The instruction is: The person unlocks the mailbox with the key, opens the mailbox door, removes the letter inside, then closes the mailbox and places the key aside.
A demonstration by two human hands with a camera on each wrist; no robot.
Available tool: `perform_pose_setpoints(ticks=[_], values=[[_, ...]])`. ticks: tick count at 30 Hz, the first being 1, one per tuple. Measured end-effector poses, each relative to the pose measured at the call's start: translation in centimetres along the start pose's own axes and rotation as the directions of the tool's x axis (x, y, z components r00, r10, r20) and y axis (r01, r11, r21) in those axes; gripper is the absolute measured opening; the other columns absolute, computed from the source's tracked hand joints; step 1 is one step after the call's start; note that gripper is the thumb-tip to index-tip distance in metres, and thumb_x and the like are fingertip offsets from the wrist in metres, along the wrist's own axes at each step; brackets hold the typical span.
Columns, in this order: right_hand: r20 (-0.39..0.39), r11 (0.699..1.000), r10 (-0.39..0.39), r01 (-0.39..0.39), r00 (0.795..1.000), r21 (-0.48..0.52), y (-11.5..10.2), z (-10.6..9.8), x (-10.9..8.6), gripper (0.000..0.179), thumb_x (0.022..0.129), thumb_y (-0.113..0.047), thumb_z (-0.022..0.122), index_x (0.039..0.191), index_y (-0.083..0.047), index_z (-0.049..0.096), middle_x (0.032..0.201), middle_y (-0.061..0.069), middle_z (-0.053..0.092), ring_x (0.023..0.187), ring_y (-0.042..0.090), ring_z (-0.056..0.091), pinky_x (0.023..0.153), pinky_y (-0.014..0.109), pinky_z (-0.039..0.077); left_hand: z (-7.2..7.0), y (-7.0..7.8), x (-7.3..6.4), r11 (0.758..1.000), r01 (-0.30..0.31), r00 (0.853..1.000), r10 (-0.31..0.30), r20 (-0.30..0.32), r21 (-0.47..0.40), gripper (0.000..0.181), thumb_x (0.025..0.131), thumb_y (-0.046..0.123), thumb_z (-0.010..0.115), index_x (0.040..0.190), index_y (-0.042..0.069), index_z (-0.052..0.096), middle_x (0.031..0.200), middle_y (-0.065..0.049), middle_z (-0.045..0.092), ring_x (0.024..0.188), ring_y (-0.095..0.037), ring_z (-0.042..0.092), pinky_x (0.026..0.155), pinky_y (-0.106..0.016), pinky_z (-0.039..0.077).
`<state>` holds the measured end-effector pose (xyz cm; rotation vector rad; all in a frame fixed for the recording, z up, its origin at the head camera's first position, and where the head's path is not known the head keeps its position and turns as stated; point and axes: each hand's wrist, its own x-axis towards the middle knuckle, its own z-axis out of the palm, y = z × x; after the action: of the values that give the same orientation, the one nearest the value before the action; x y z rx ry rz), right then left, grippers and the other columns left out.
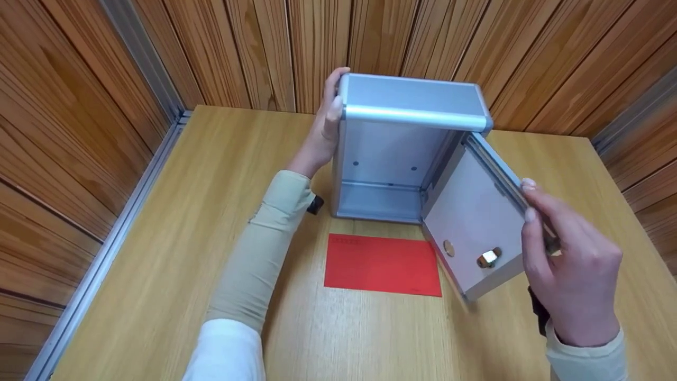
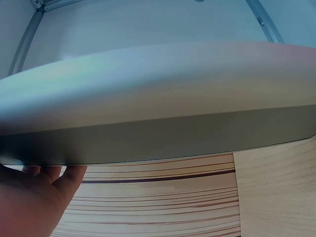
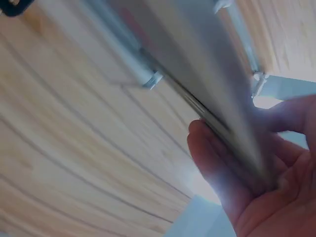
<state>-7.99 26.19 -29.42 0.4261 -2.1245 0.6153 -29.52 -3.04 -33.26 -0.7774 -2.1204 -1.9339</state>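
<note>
A silver metal letter box (image 1: 415, 95) stands upright on the table, its front side facing the person and its inside bare. My left hand (image 1: 329, 119) grips its upper left edge, thumb at the front and fingers round the back; in the left wrist view, fingertips (image 2: 74, 177) show behind the side wall. The box's door (image 1: 470, 211) is swung out to the right, with a lock (image 1: 489, 257) on its inner face. My right hand (image 1: 576, 264) pinches the door's outer edge between thumb and fingers. A red envelope (image 1: 383, 264) lies flat in front of the box.
The wooden table (image 1: 148, 275) ends at a wood-plank wall (image 1: 317, 42) behind the box. More plank walls flank it, with a metal rail (image 1: 113, 227) along the left edge. The open door reaches out over the table, beside the envelope.
</note>
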Motion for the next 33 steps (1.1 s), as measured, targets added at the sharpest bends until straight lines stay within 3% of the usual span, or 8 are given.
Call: perform_pose_setpoints(ticks=[2, 5, 8, 16, 23, 29, 33], values=[[-0.017, 0.993, 0.0, 0.002, 1.0, 0.122, -0.5, 0.2, -0.1, 0.028, 0.093, -0.015, 0.055, 0.113, 0.001, 0.069, 0.112, 0.011, 0.067, 0.097, 0.029, 0.066, 0.085, 0.014, 0.044, 0.0, 0.0, 0.0, 1.0, -0.004, 1.0, 0.004, 0.004, -0.004, 0.107, 0.067, 0.092, 0.027, 0.148, 0.023, 0.015, 0.143, -0.001, 0.031, 0.125, -0.017, 0.035, 0.095, -0.041, 0.032], [-0.025, 0.956, -0.034, 0.04, 0.999, 0.29, -1.5, 0.8, -0.1, 0.03, 0.096, -0.015, 0.051, 0.109, 0.006, 0.068, 0.111, 0.017, 0.067, 0.103, 0.027, 0.065, 0.09, 0.023, 0.045, -0.1, 0.0, -0.1, 1.0, -0.005, 1.0, 0.005, 0.011, -0.02, 0.11, 0.066, 0.093, 0.028, 0.148, 0.021, 0.014, 0.145, -0.003, 0.029, 0.126, -0.017, 0.034, 0.096, -0.041, 0.031], [0.004, 0.934, -0.084, 0.077, 0.996, 0.349, -2.4, 1.6, 0.2, 0.035, 0.098, -0.02, 0.048, 0.105, 0.008, 0.068, 0.112, 0.021, 0.065, 0.106, 0.028, 0.063, 0.093, 0.027, 0.044, -0.1, 0.0, -0.1, 1.0, 0.008, 1.0, -0.008, 0.011, -0.03, 0.11, 0.066, 0.092, 0.029, 0.148, 0.021, 0.014, 0.147, -0.003, 0.027, 0.128, -0.017, 0.033, 0.096, -0.041, 0.03], [0.061, 0.928, -0.212, 0.182, 0.975, 0.327, -3.4, 4.6, 1.1, 0.038, 0.095, -0.031, 0.054, 0.108, 0.002, 0.068, 0.118, 0.016, 0.063, 0.108, 0.033, 0.059, 0.099, 0.033, 0.04, 0.0, -0.1, -0.3, 0.999, 0.033, 0.999, -0.034, -0.001, -0.021, 0.098, 0.072, 0.085, 0.028, 0.148, 0.026, 0.014, 0.146, 0.0, 0.028, 0.128, -0.017, 0.033, 0.095, -0.044, 0.031], [0.089, 0.92, -0.246, 0.204, 0.965, 0.335, -3.0, 6.9, 1.7, 0.034, 0.093, -0.027, 0.058, 0.115, -0.002, 0.068, 0.123, 0.013, 0.061, 0.11, 0.032, 0.055, 0.098, 0.033, 0.04, 0.0, 0.1, -0.6, 0.996, 0.087, 0.996, -0.087, -0.002, 0.004, 0.106, 0.068, 0.09, 0.024, 0.145, 0.017, 0.023, 0.139, -0.003, 0.035, 0.12, -0.019, 0.038, 0.09, -0.04, 0.035], [0.129, 0.934, -0.243, 0.196, 0.962, 0.299, -3.2, 8.1, 2.2, 0.038, 0.083, -0.012, 0.067, 0.12, -0.004, 0.065, 0.127, 0.012, 0.059, 0.114, 0.032, 0.052, 0.099, 0.036, 0.039, -0.1, 0.6, -0.5, 0.995, 0.097, 0.995, -0.097, -0.002, 0.012, 0.076, 0.08, 0.063, 0.024, 0.14, 0.016, 0.029, 0.132, -0.004, 0.038, 0.114, -0.02, 0.039, 0.085, -0.038, 0.035], [0.116, 0.94, -0.247, 0.209, 0.962, 0.269, -3.2, 9.0, 2.5, 0.044, 0.078, -0.006, 0.07, 0.121, -0.004, 0.065, 0.128, 0.011, 0.059, 0.115, 0.031, 0.052, 0.099, 0.037, 0.04, -0.1, 0.9, -0.3, 0.995, 0.099, 0.995, -0.099, -0.002, 0.013, 0.068, 0.082, 0.053, 0.022, 0.137, 0.014, 0.03, 0.13, -0.005, 0.038, 0.112, -0.019, 0.039, 0.086, -0.036, 0.035]])
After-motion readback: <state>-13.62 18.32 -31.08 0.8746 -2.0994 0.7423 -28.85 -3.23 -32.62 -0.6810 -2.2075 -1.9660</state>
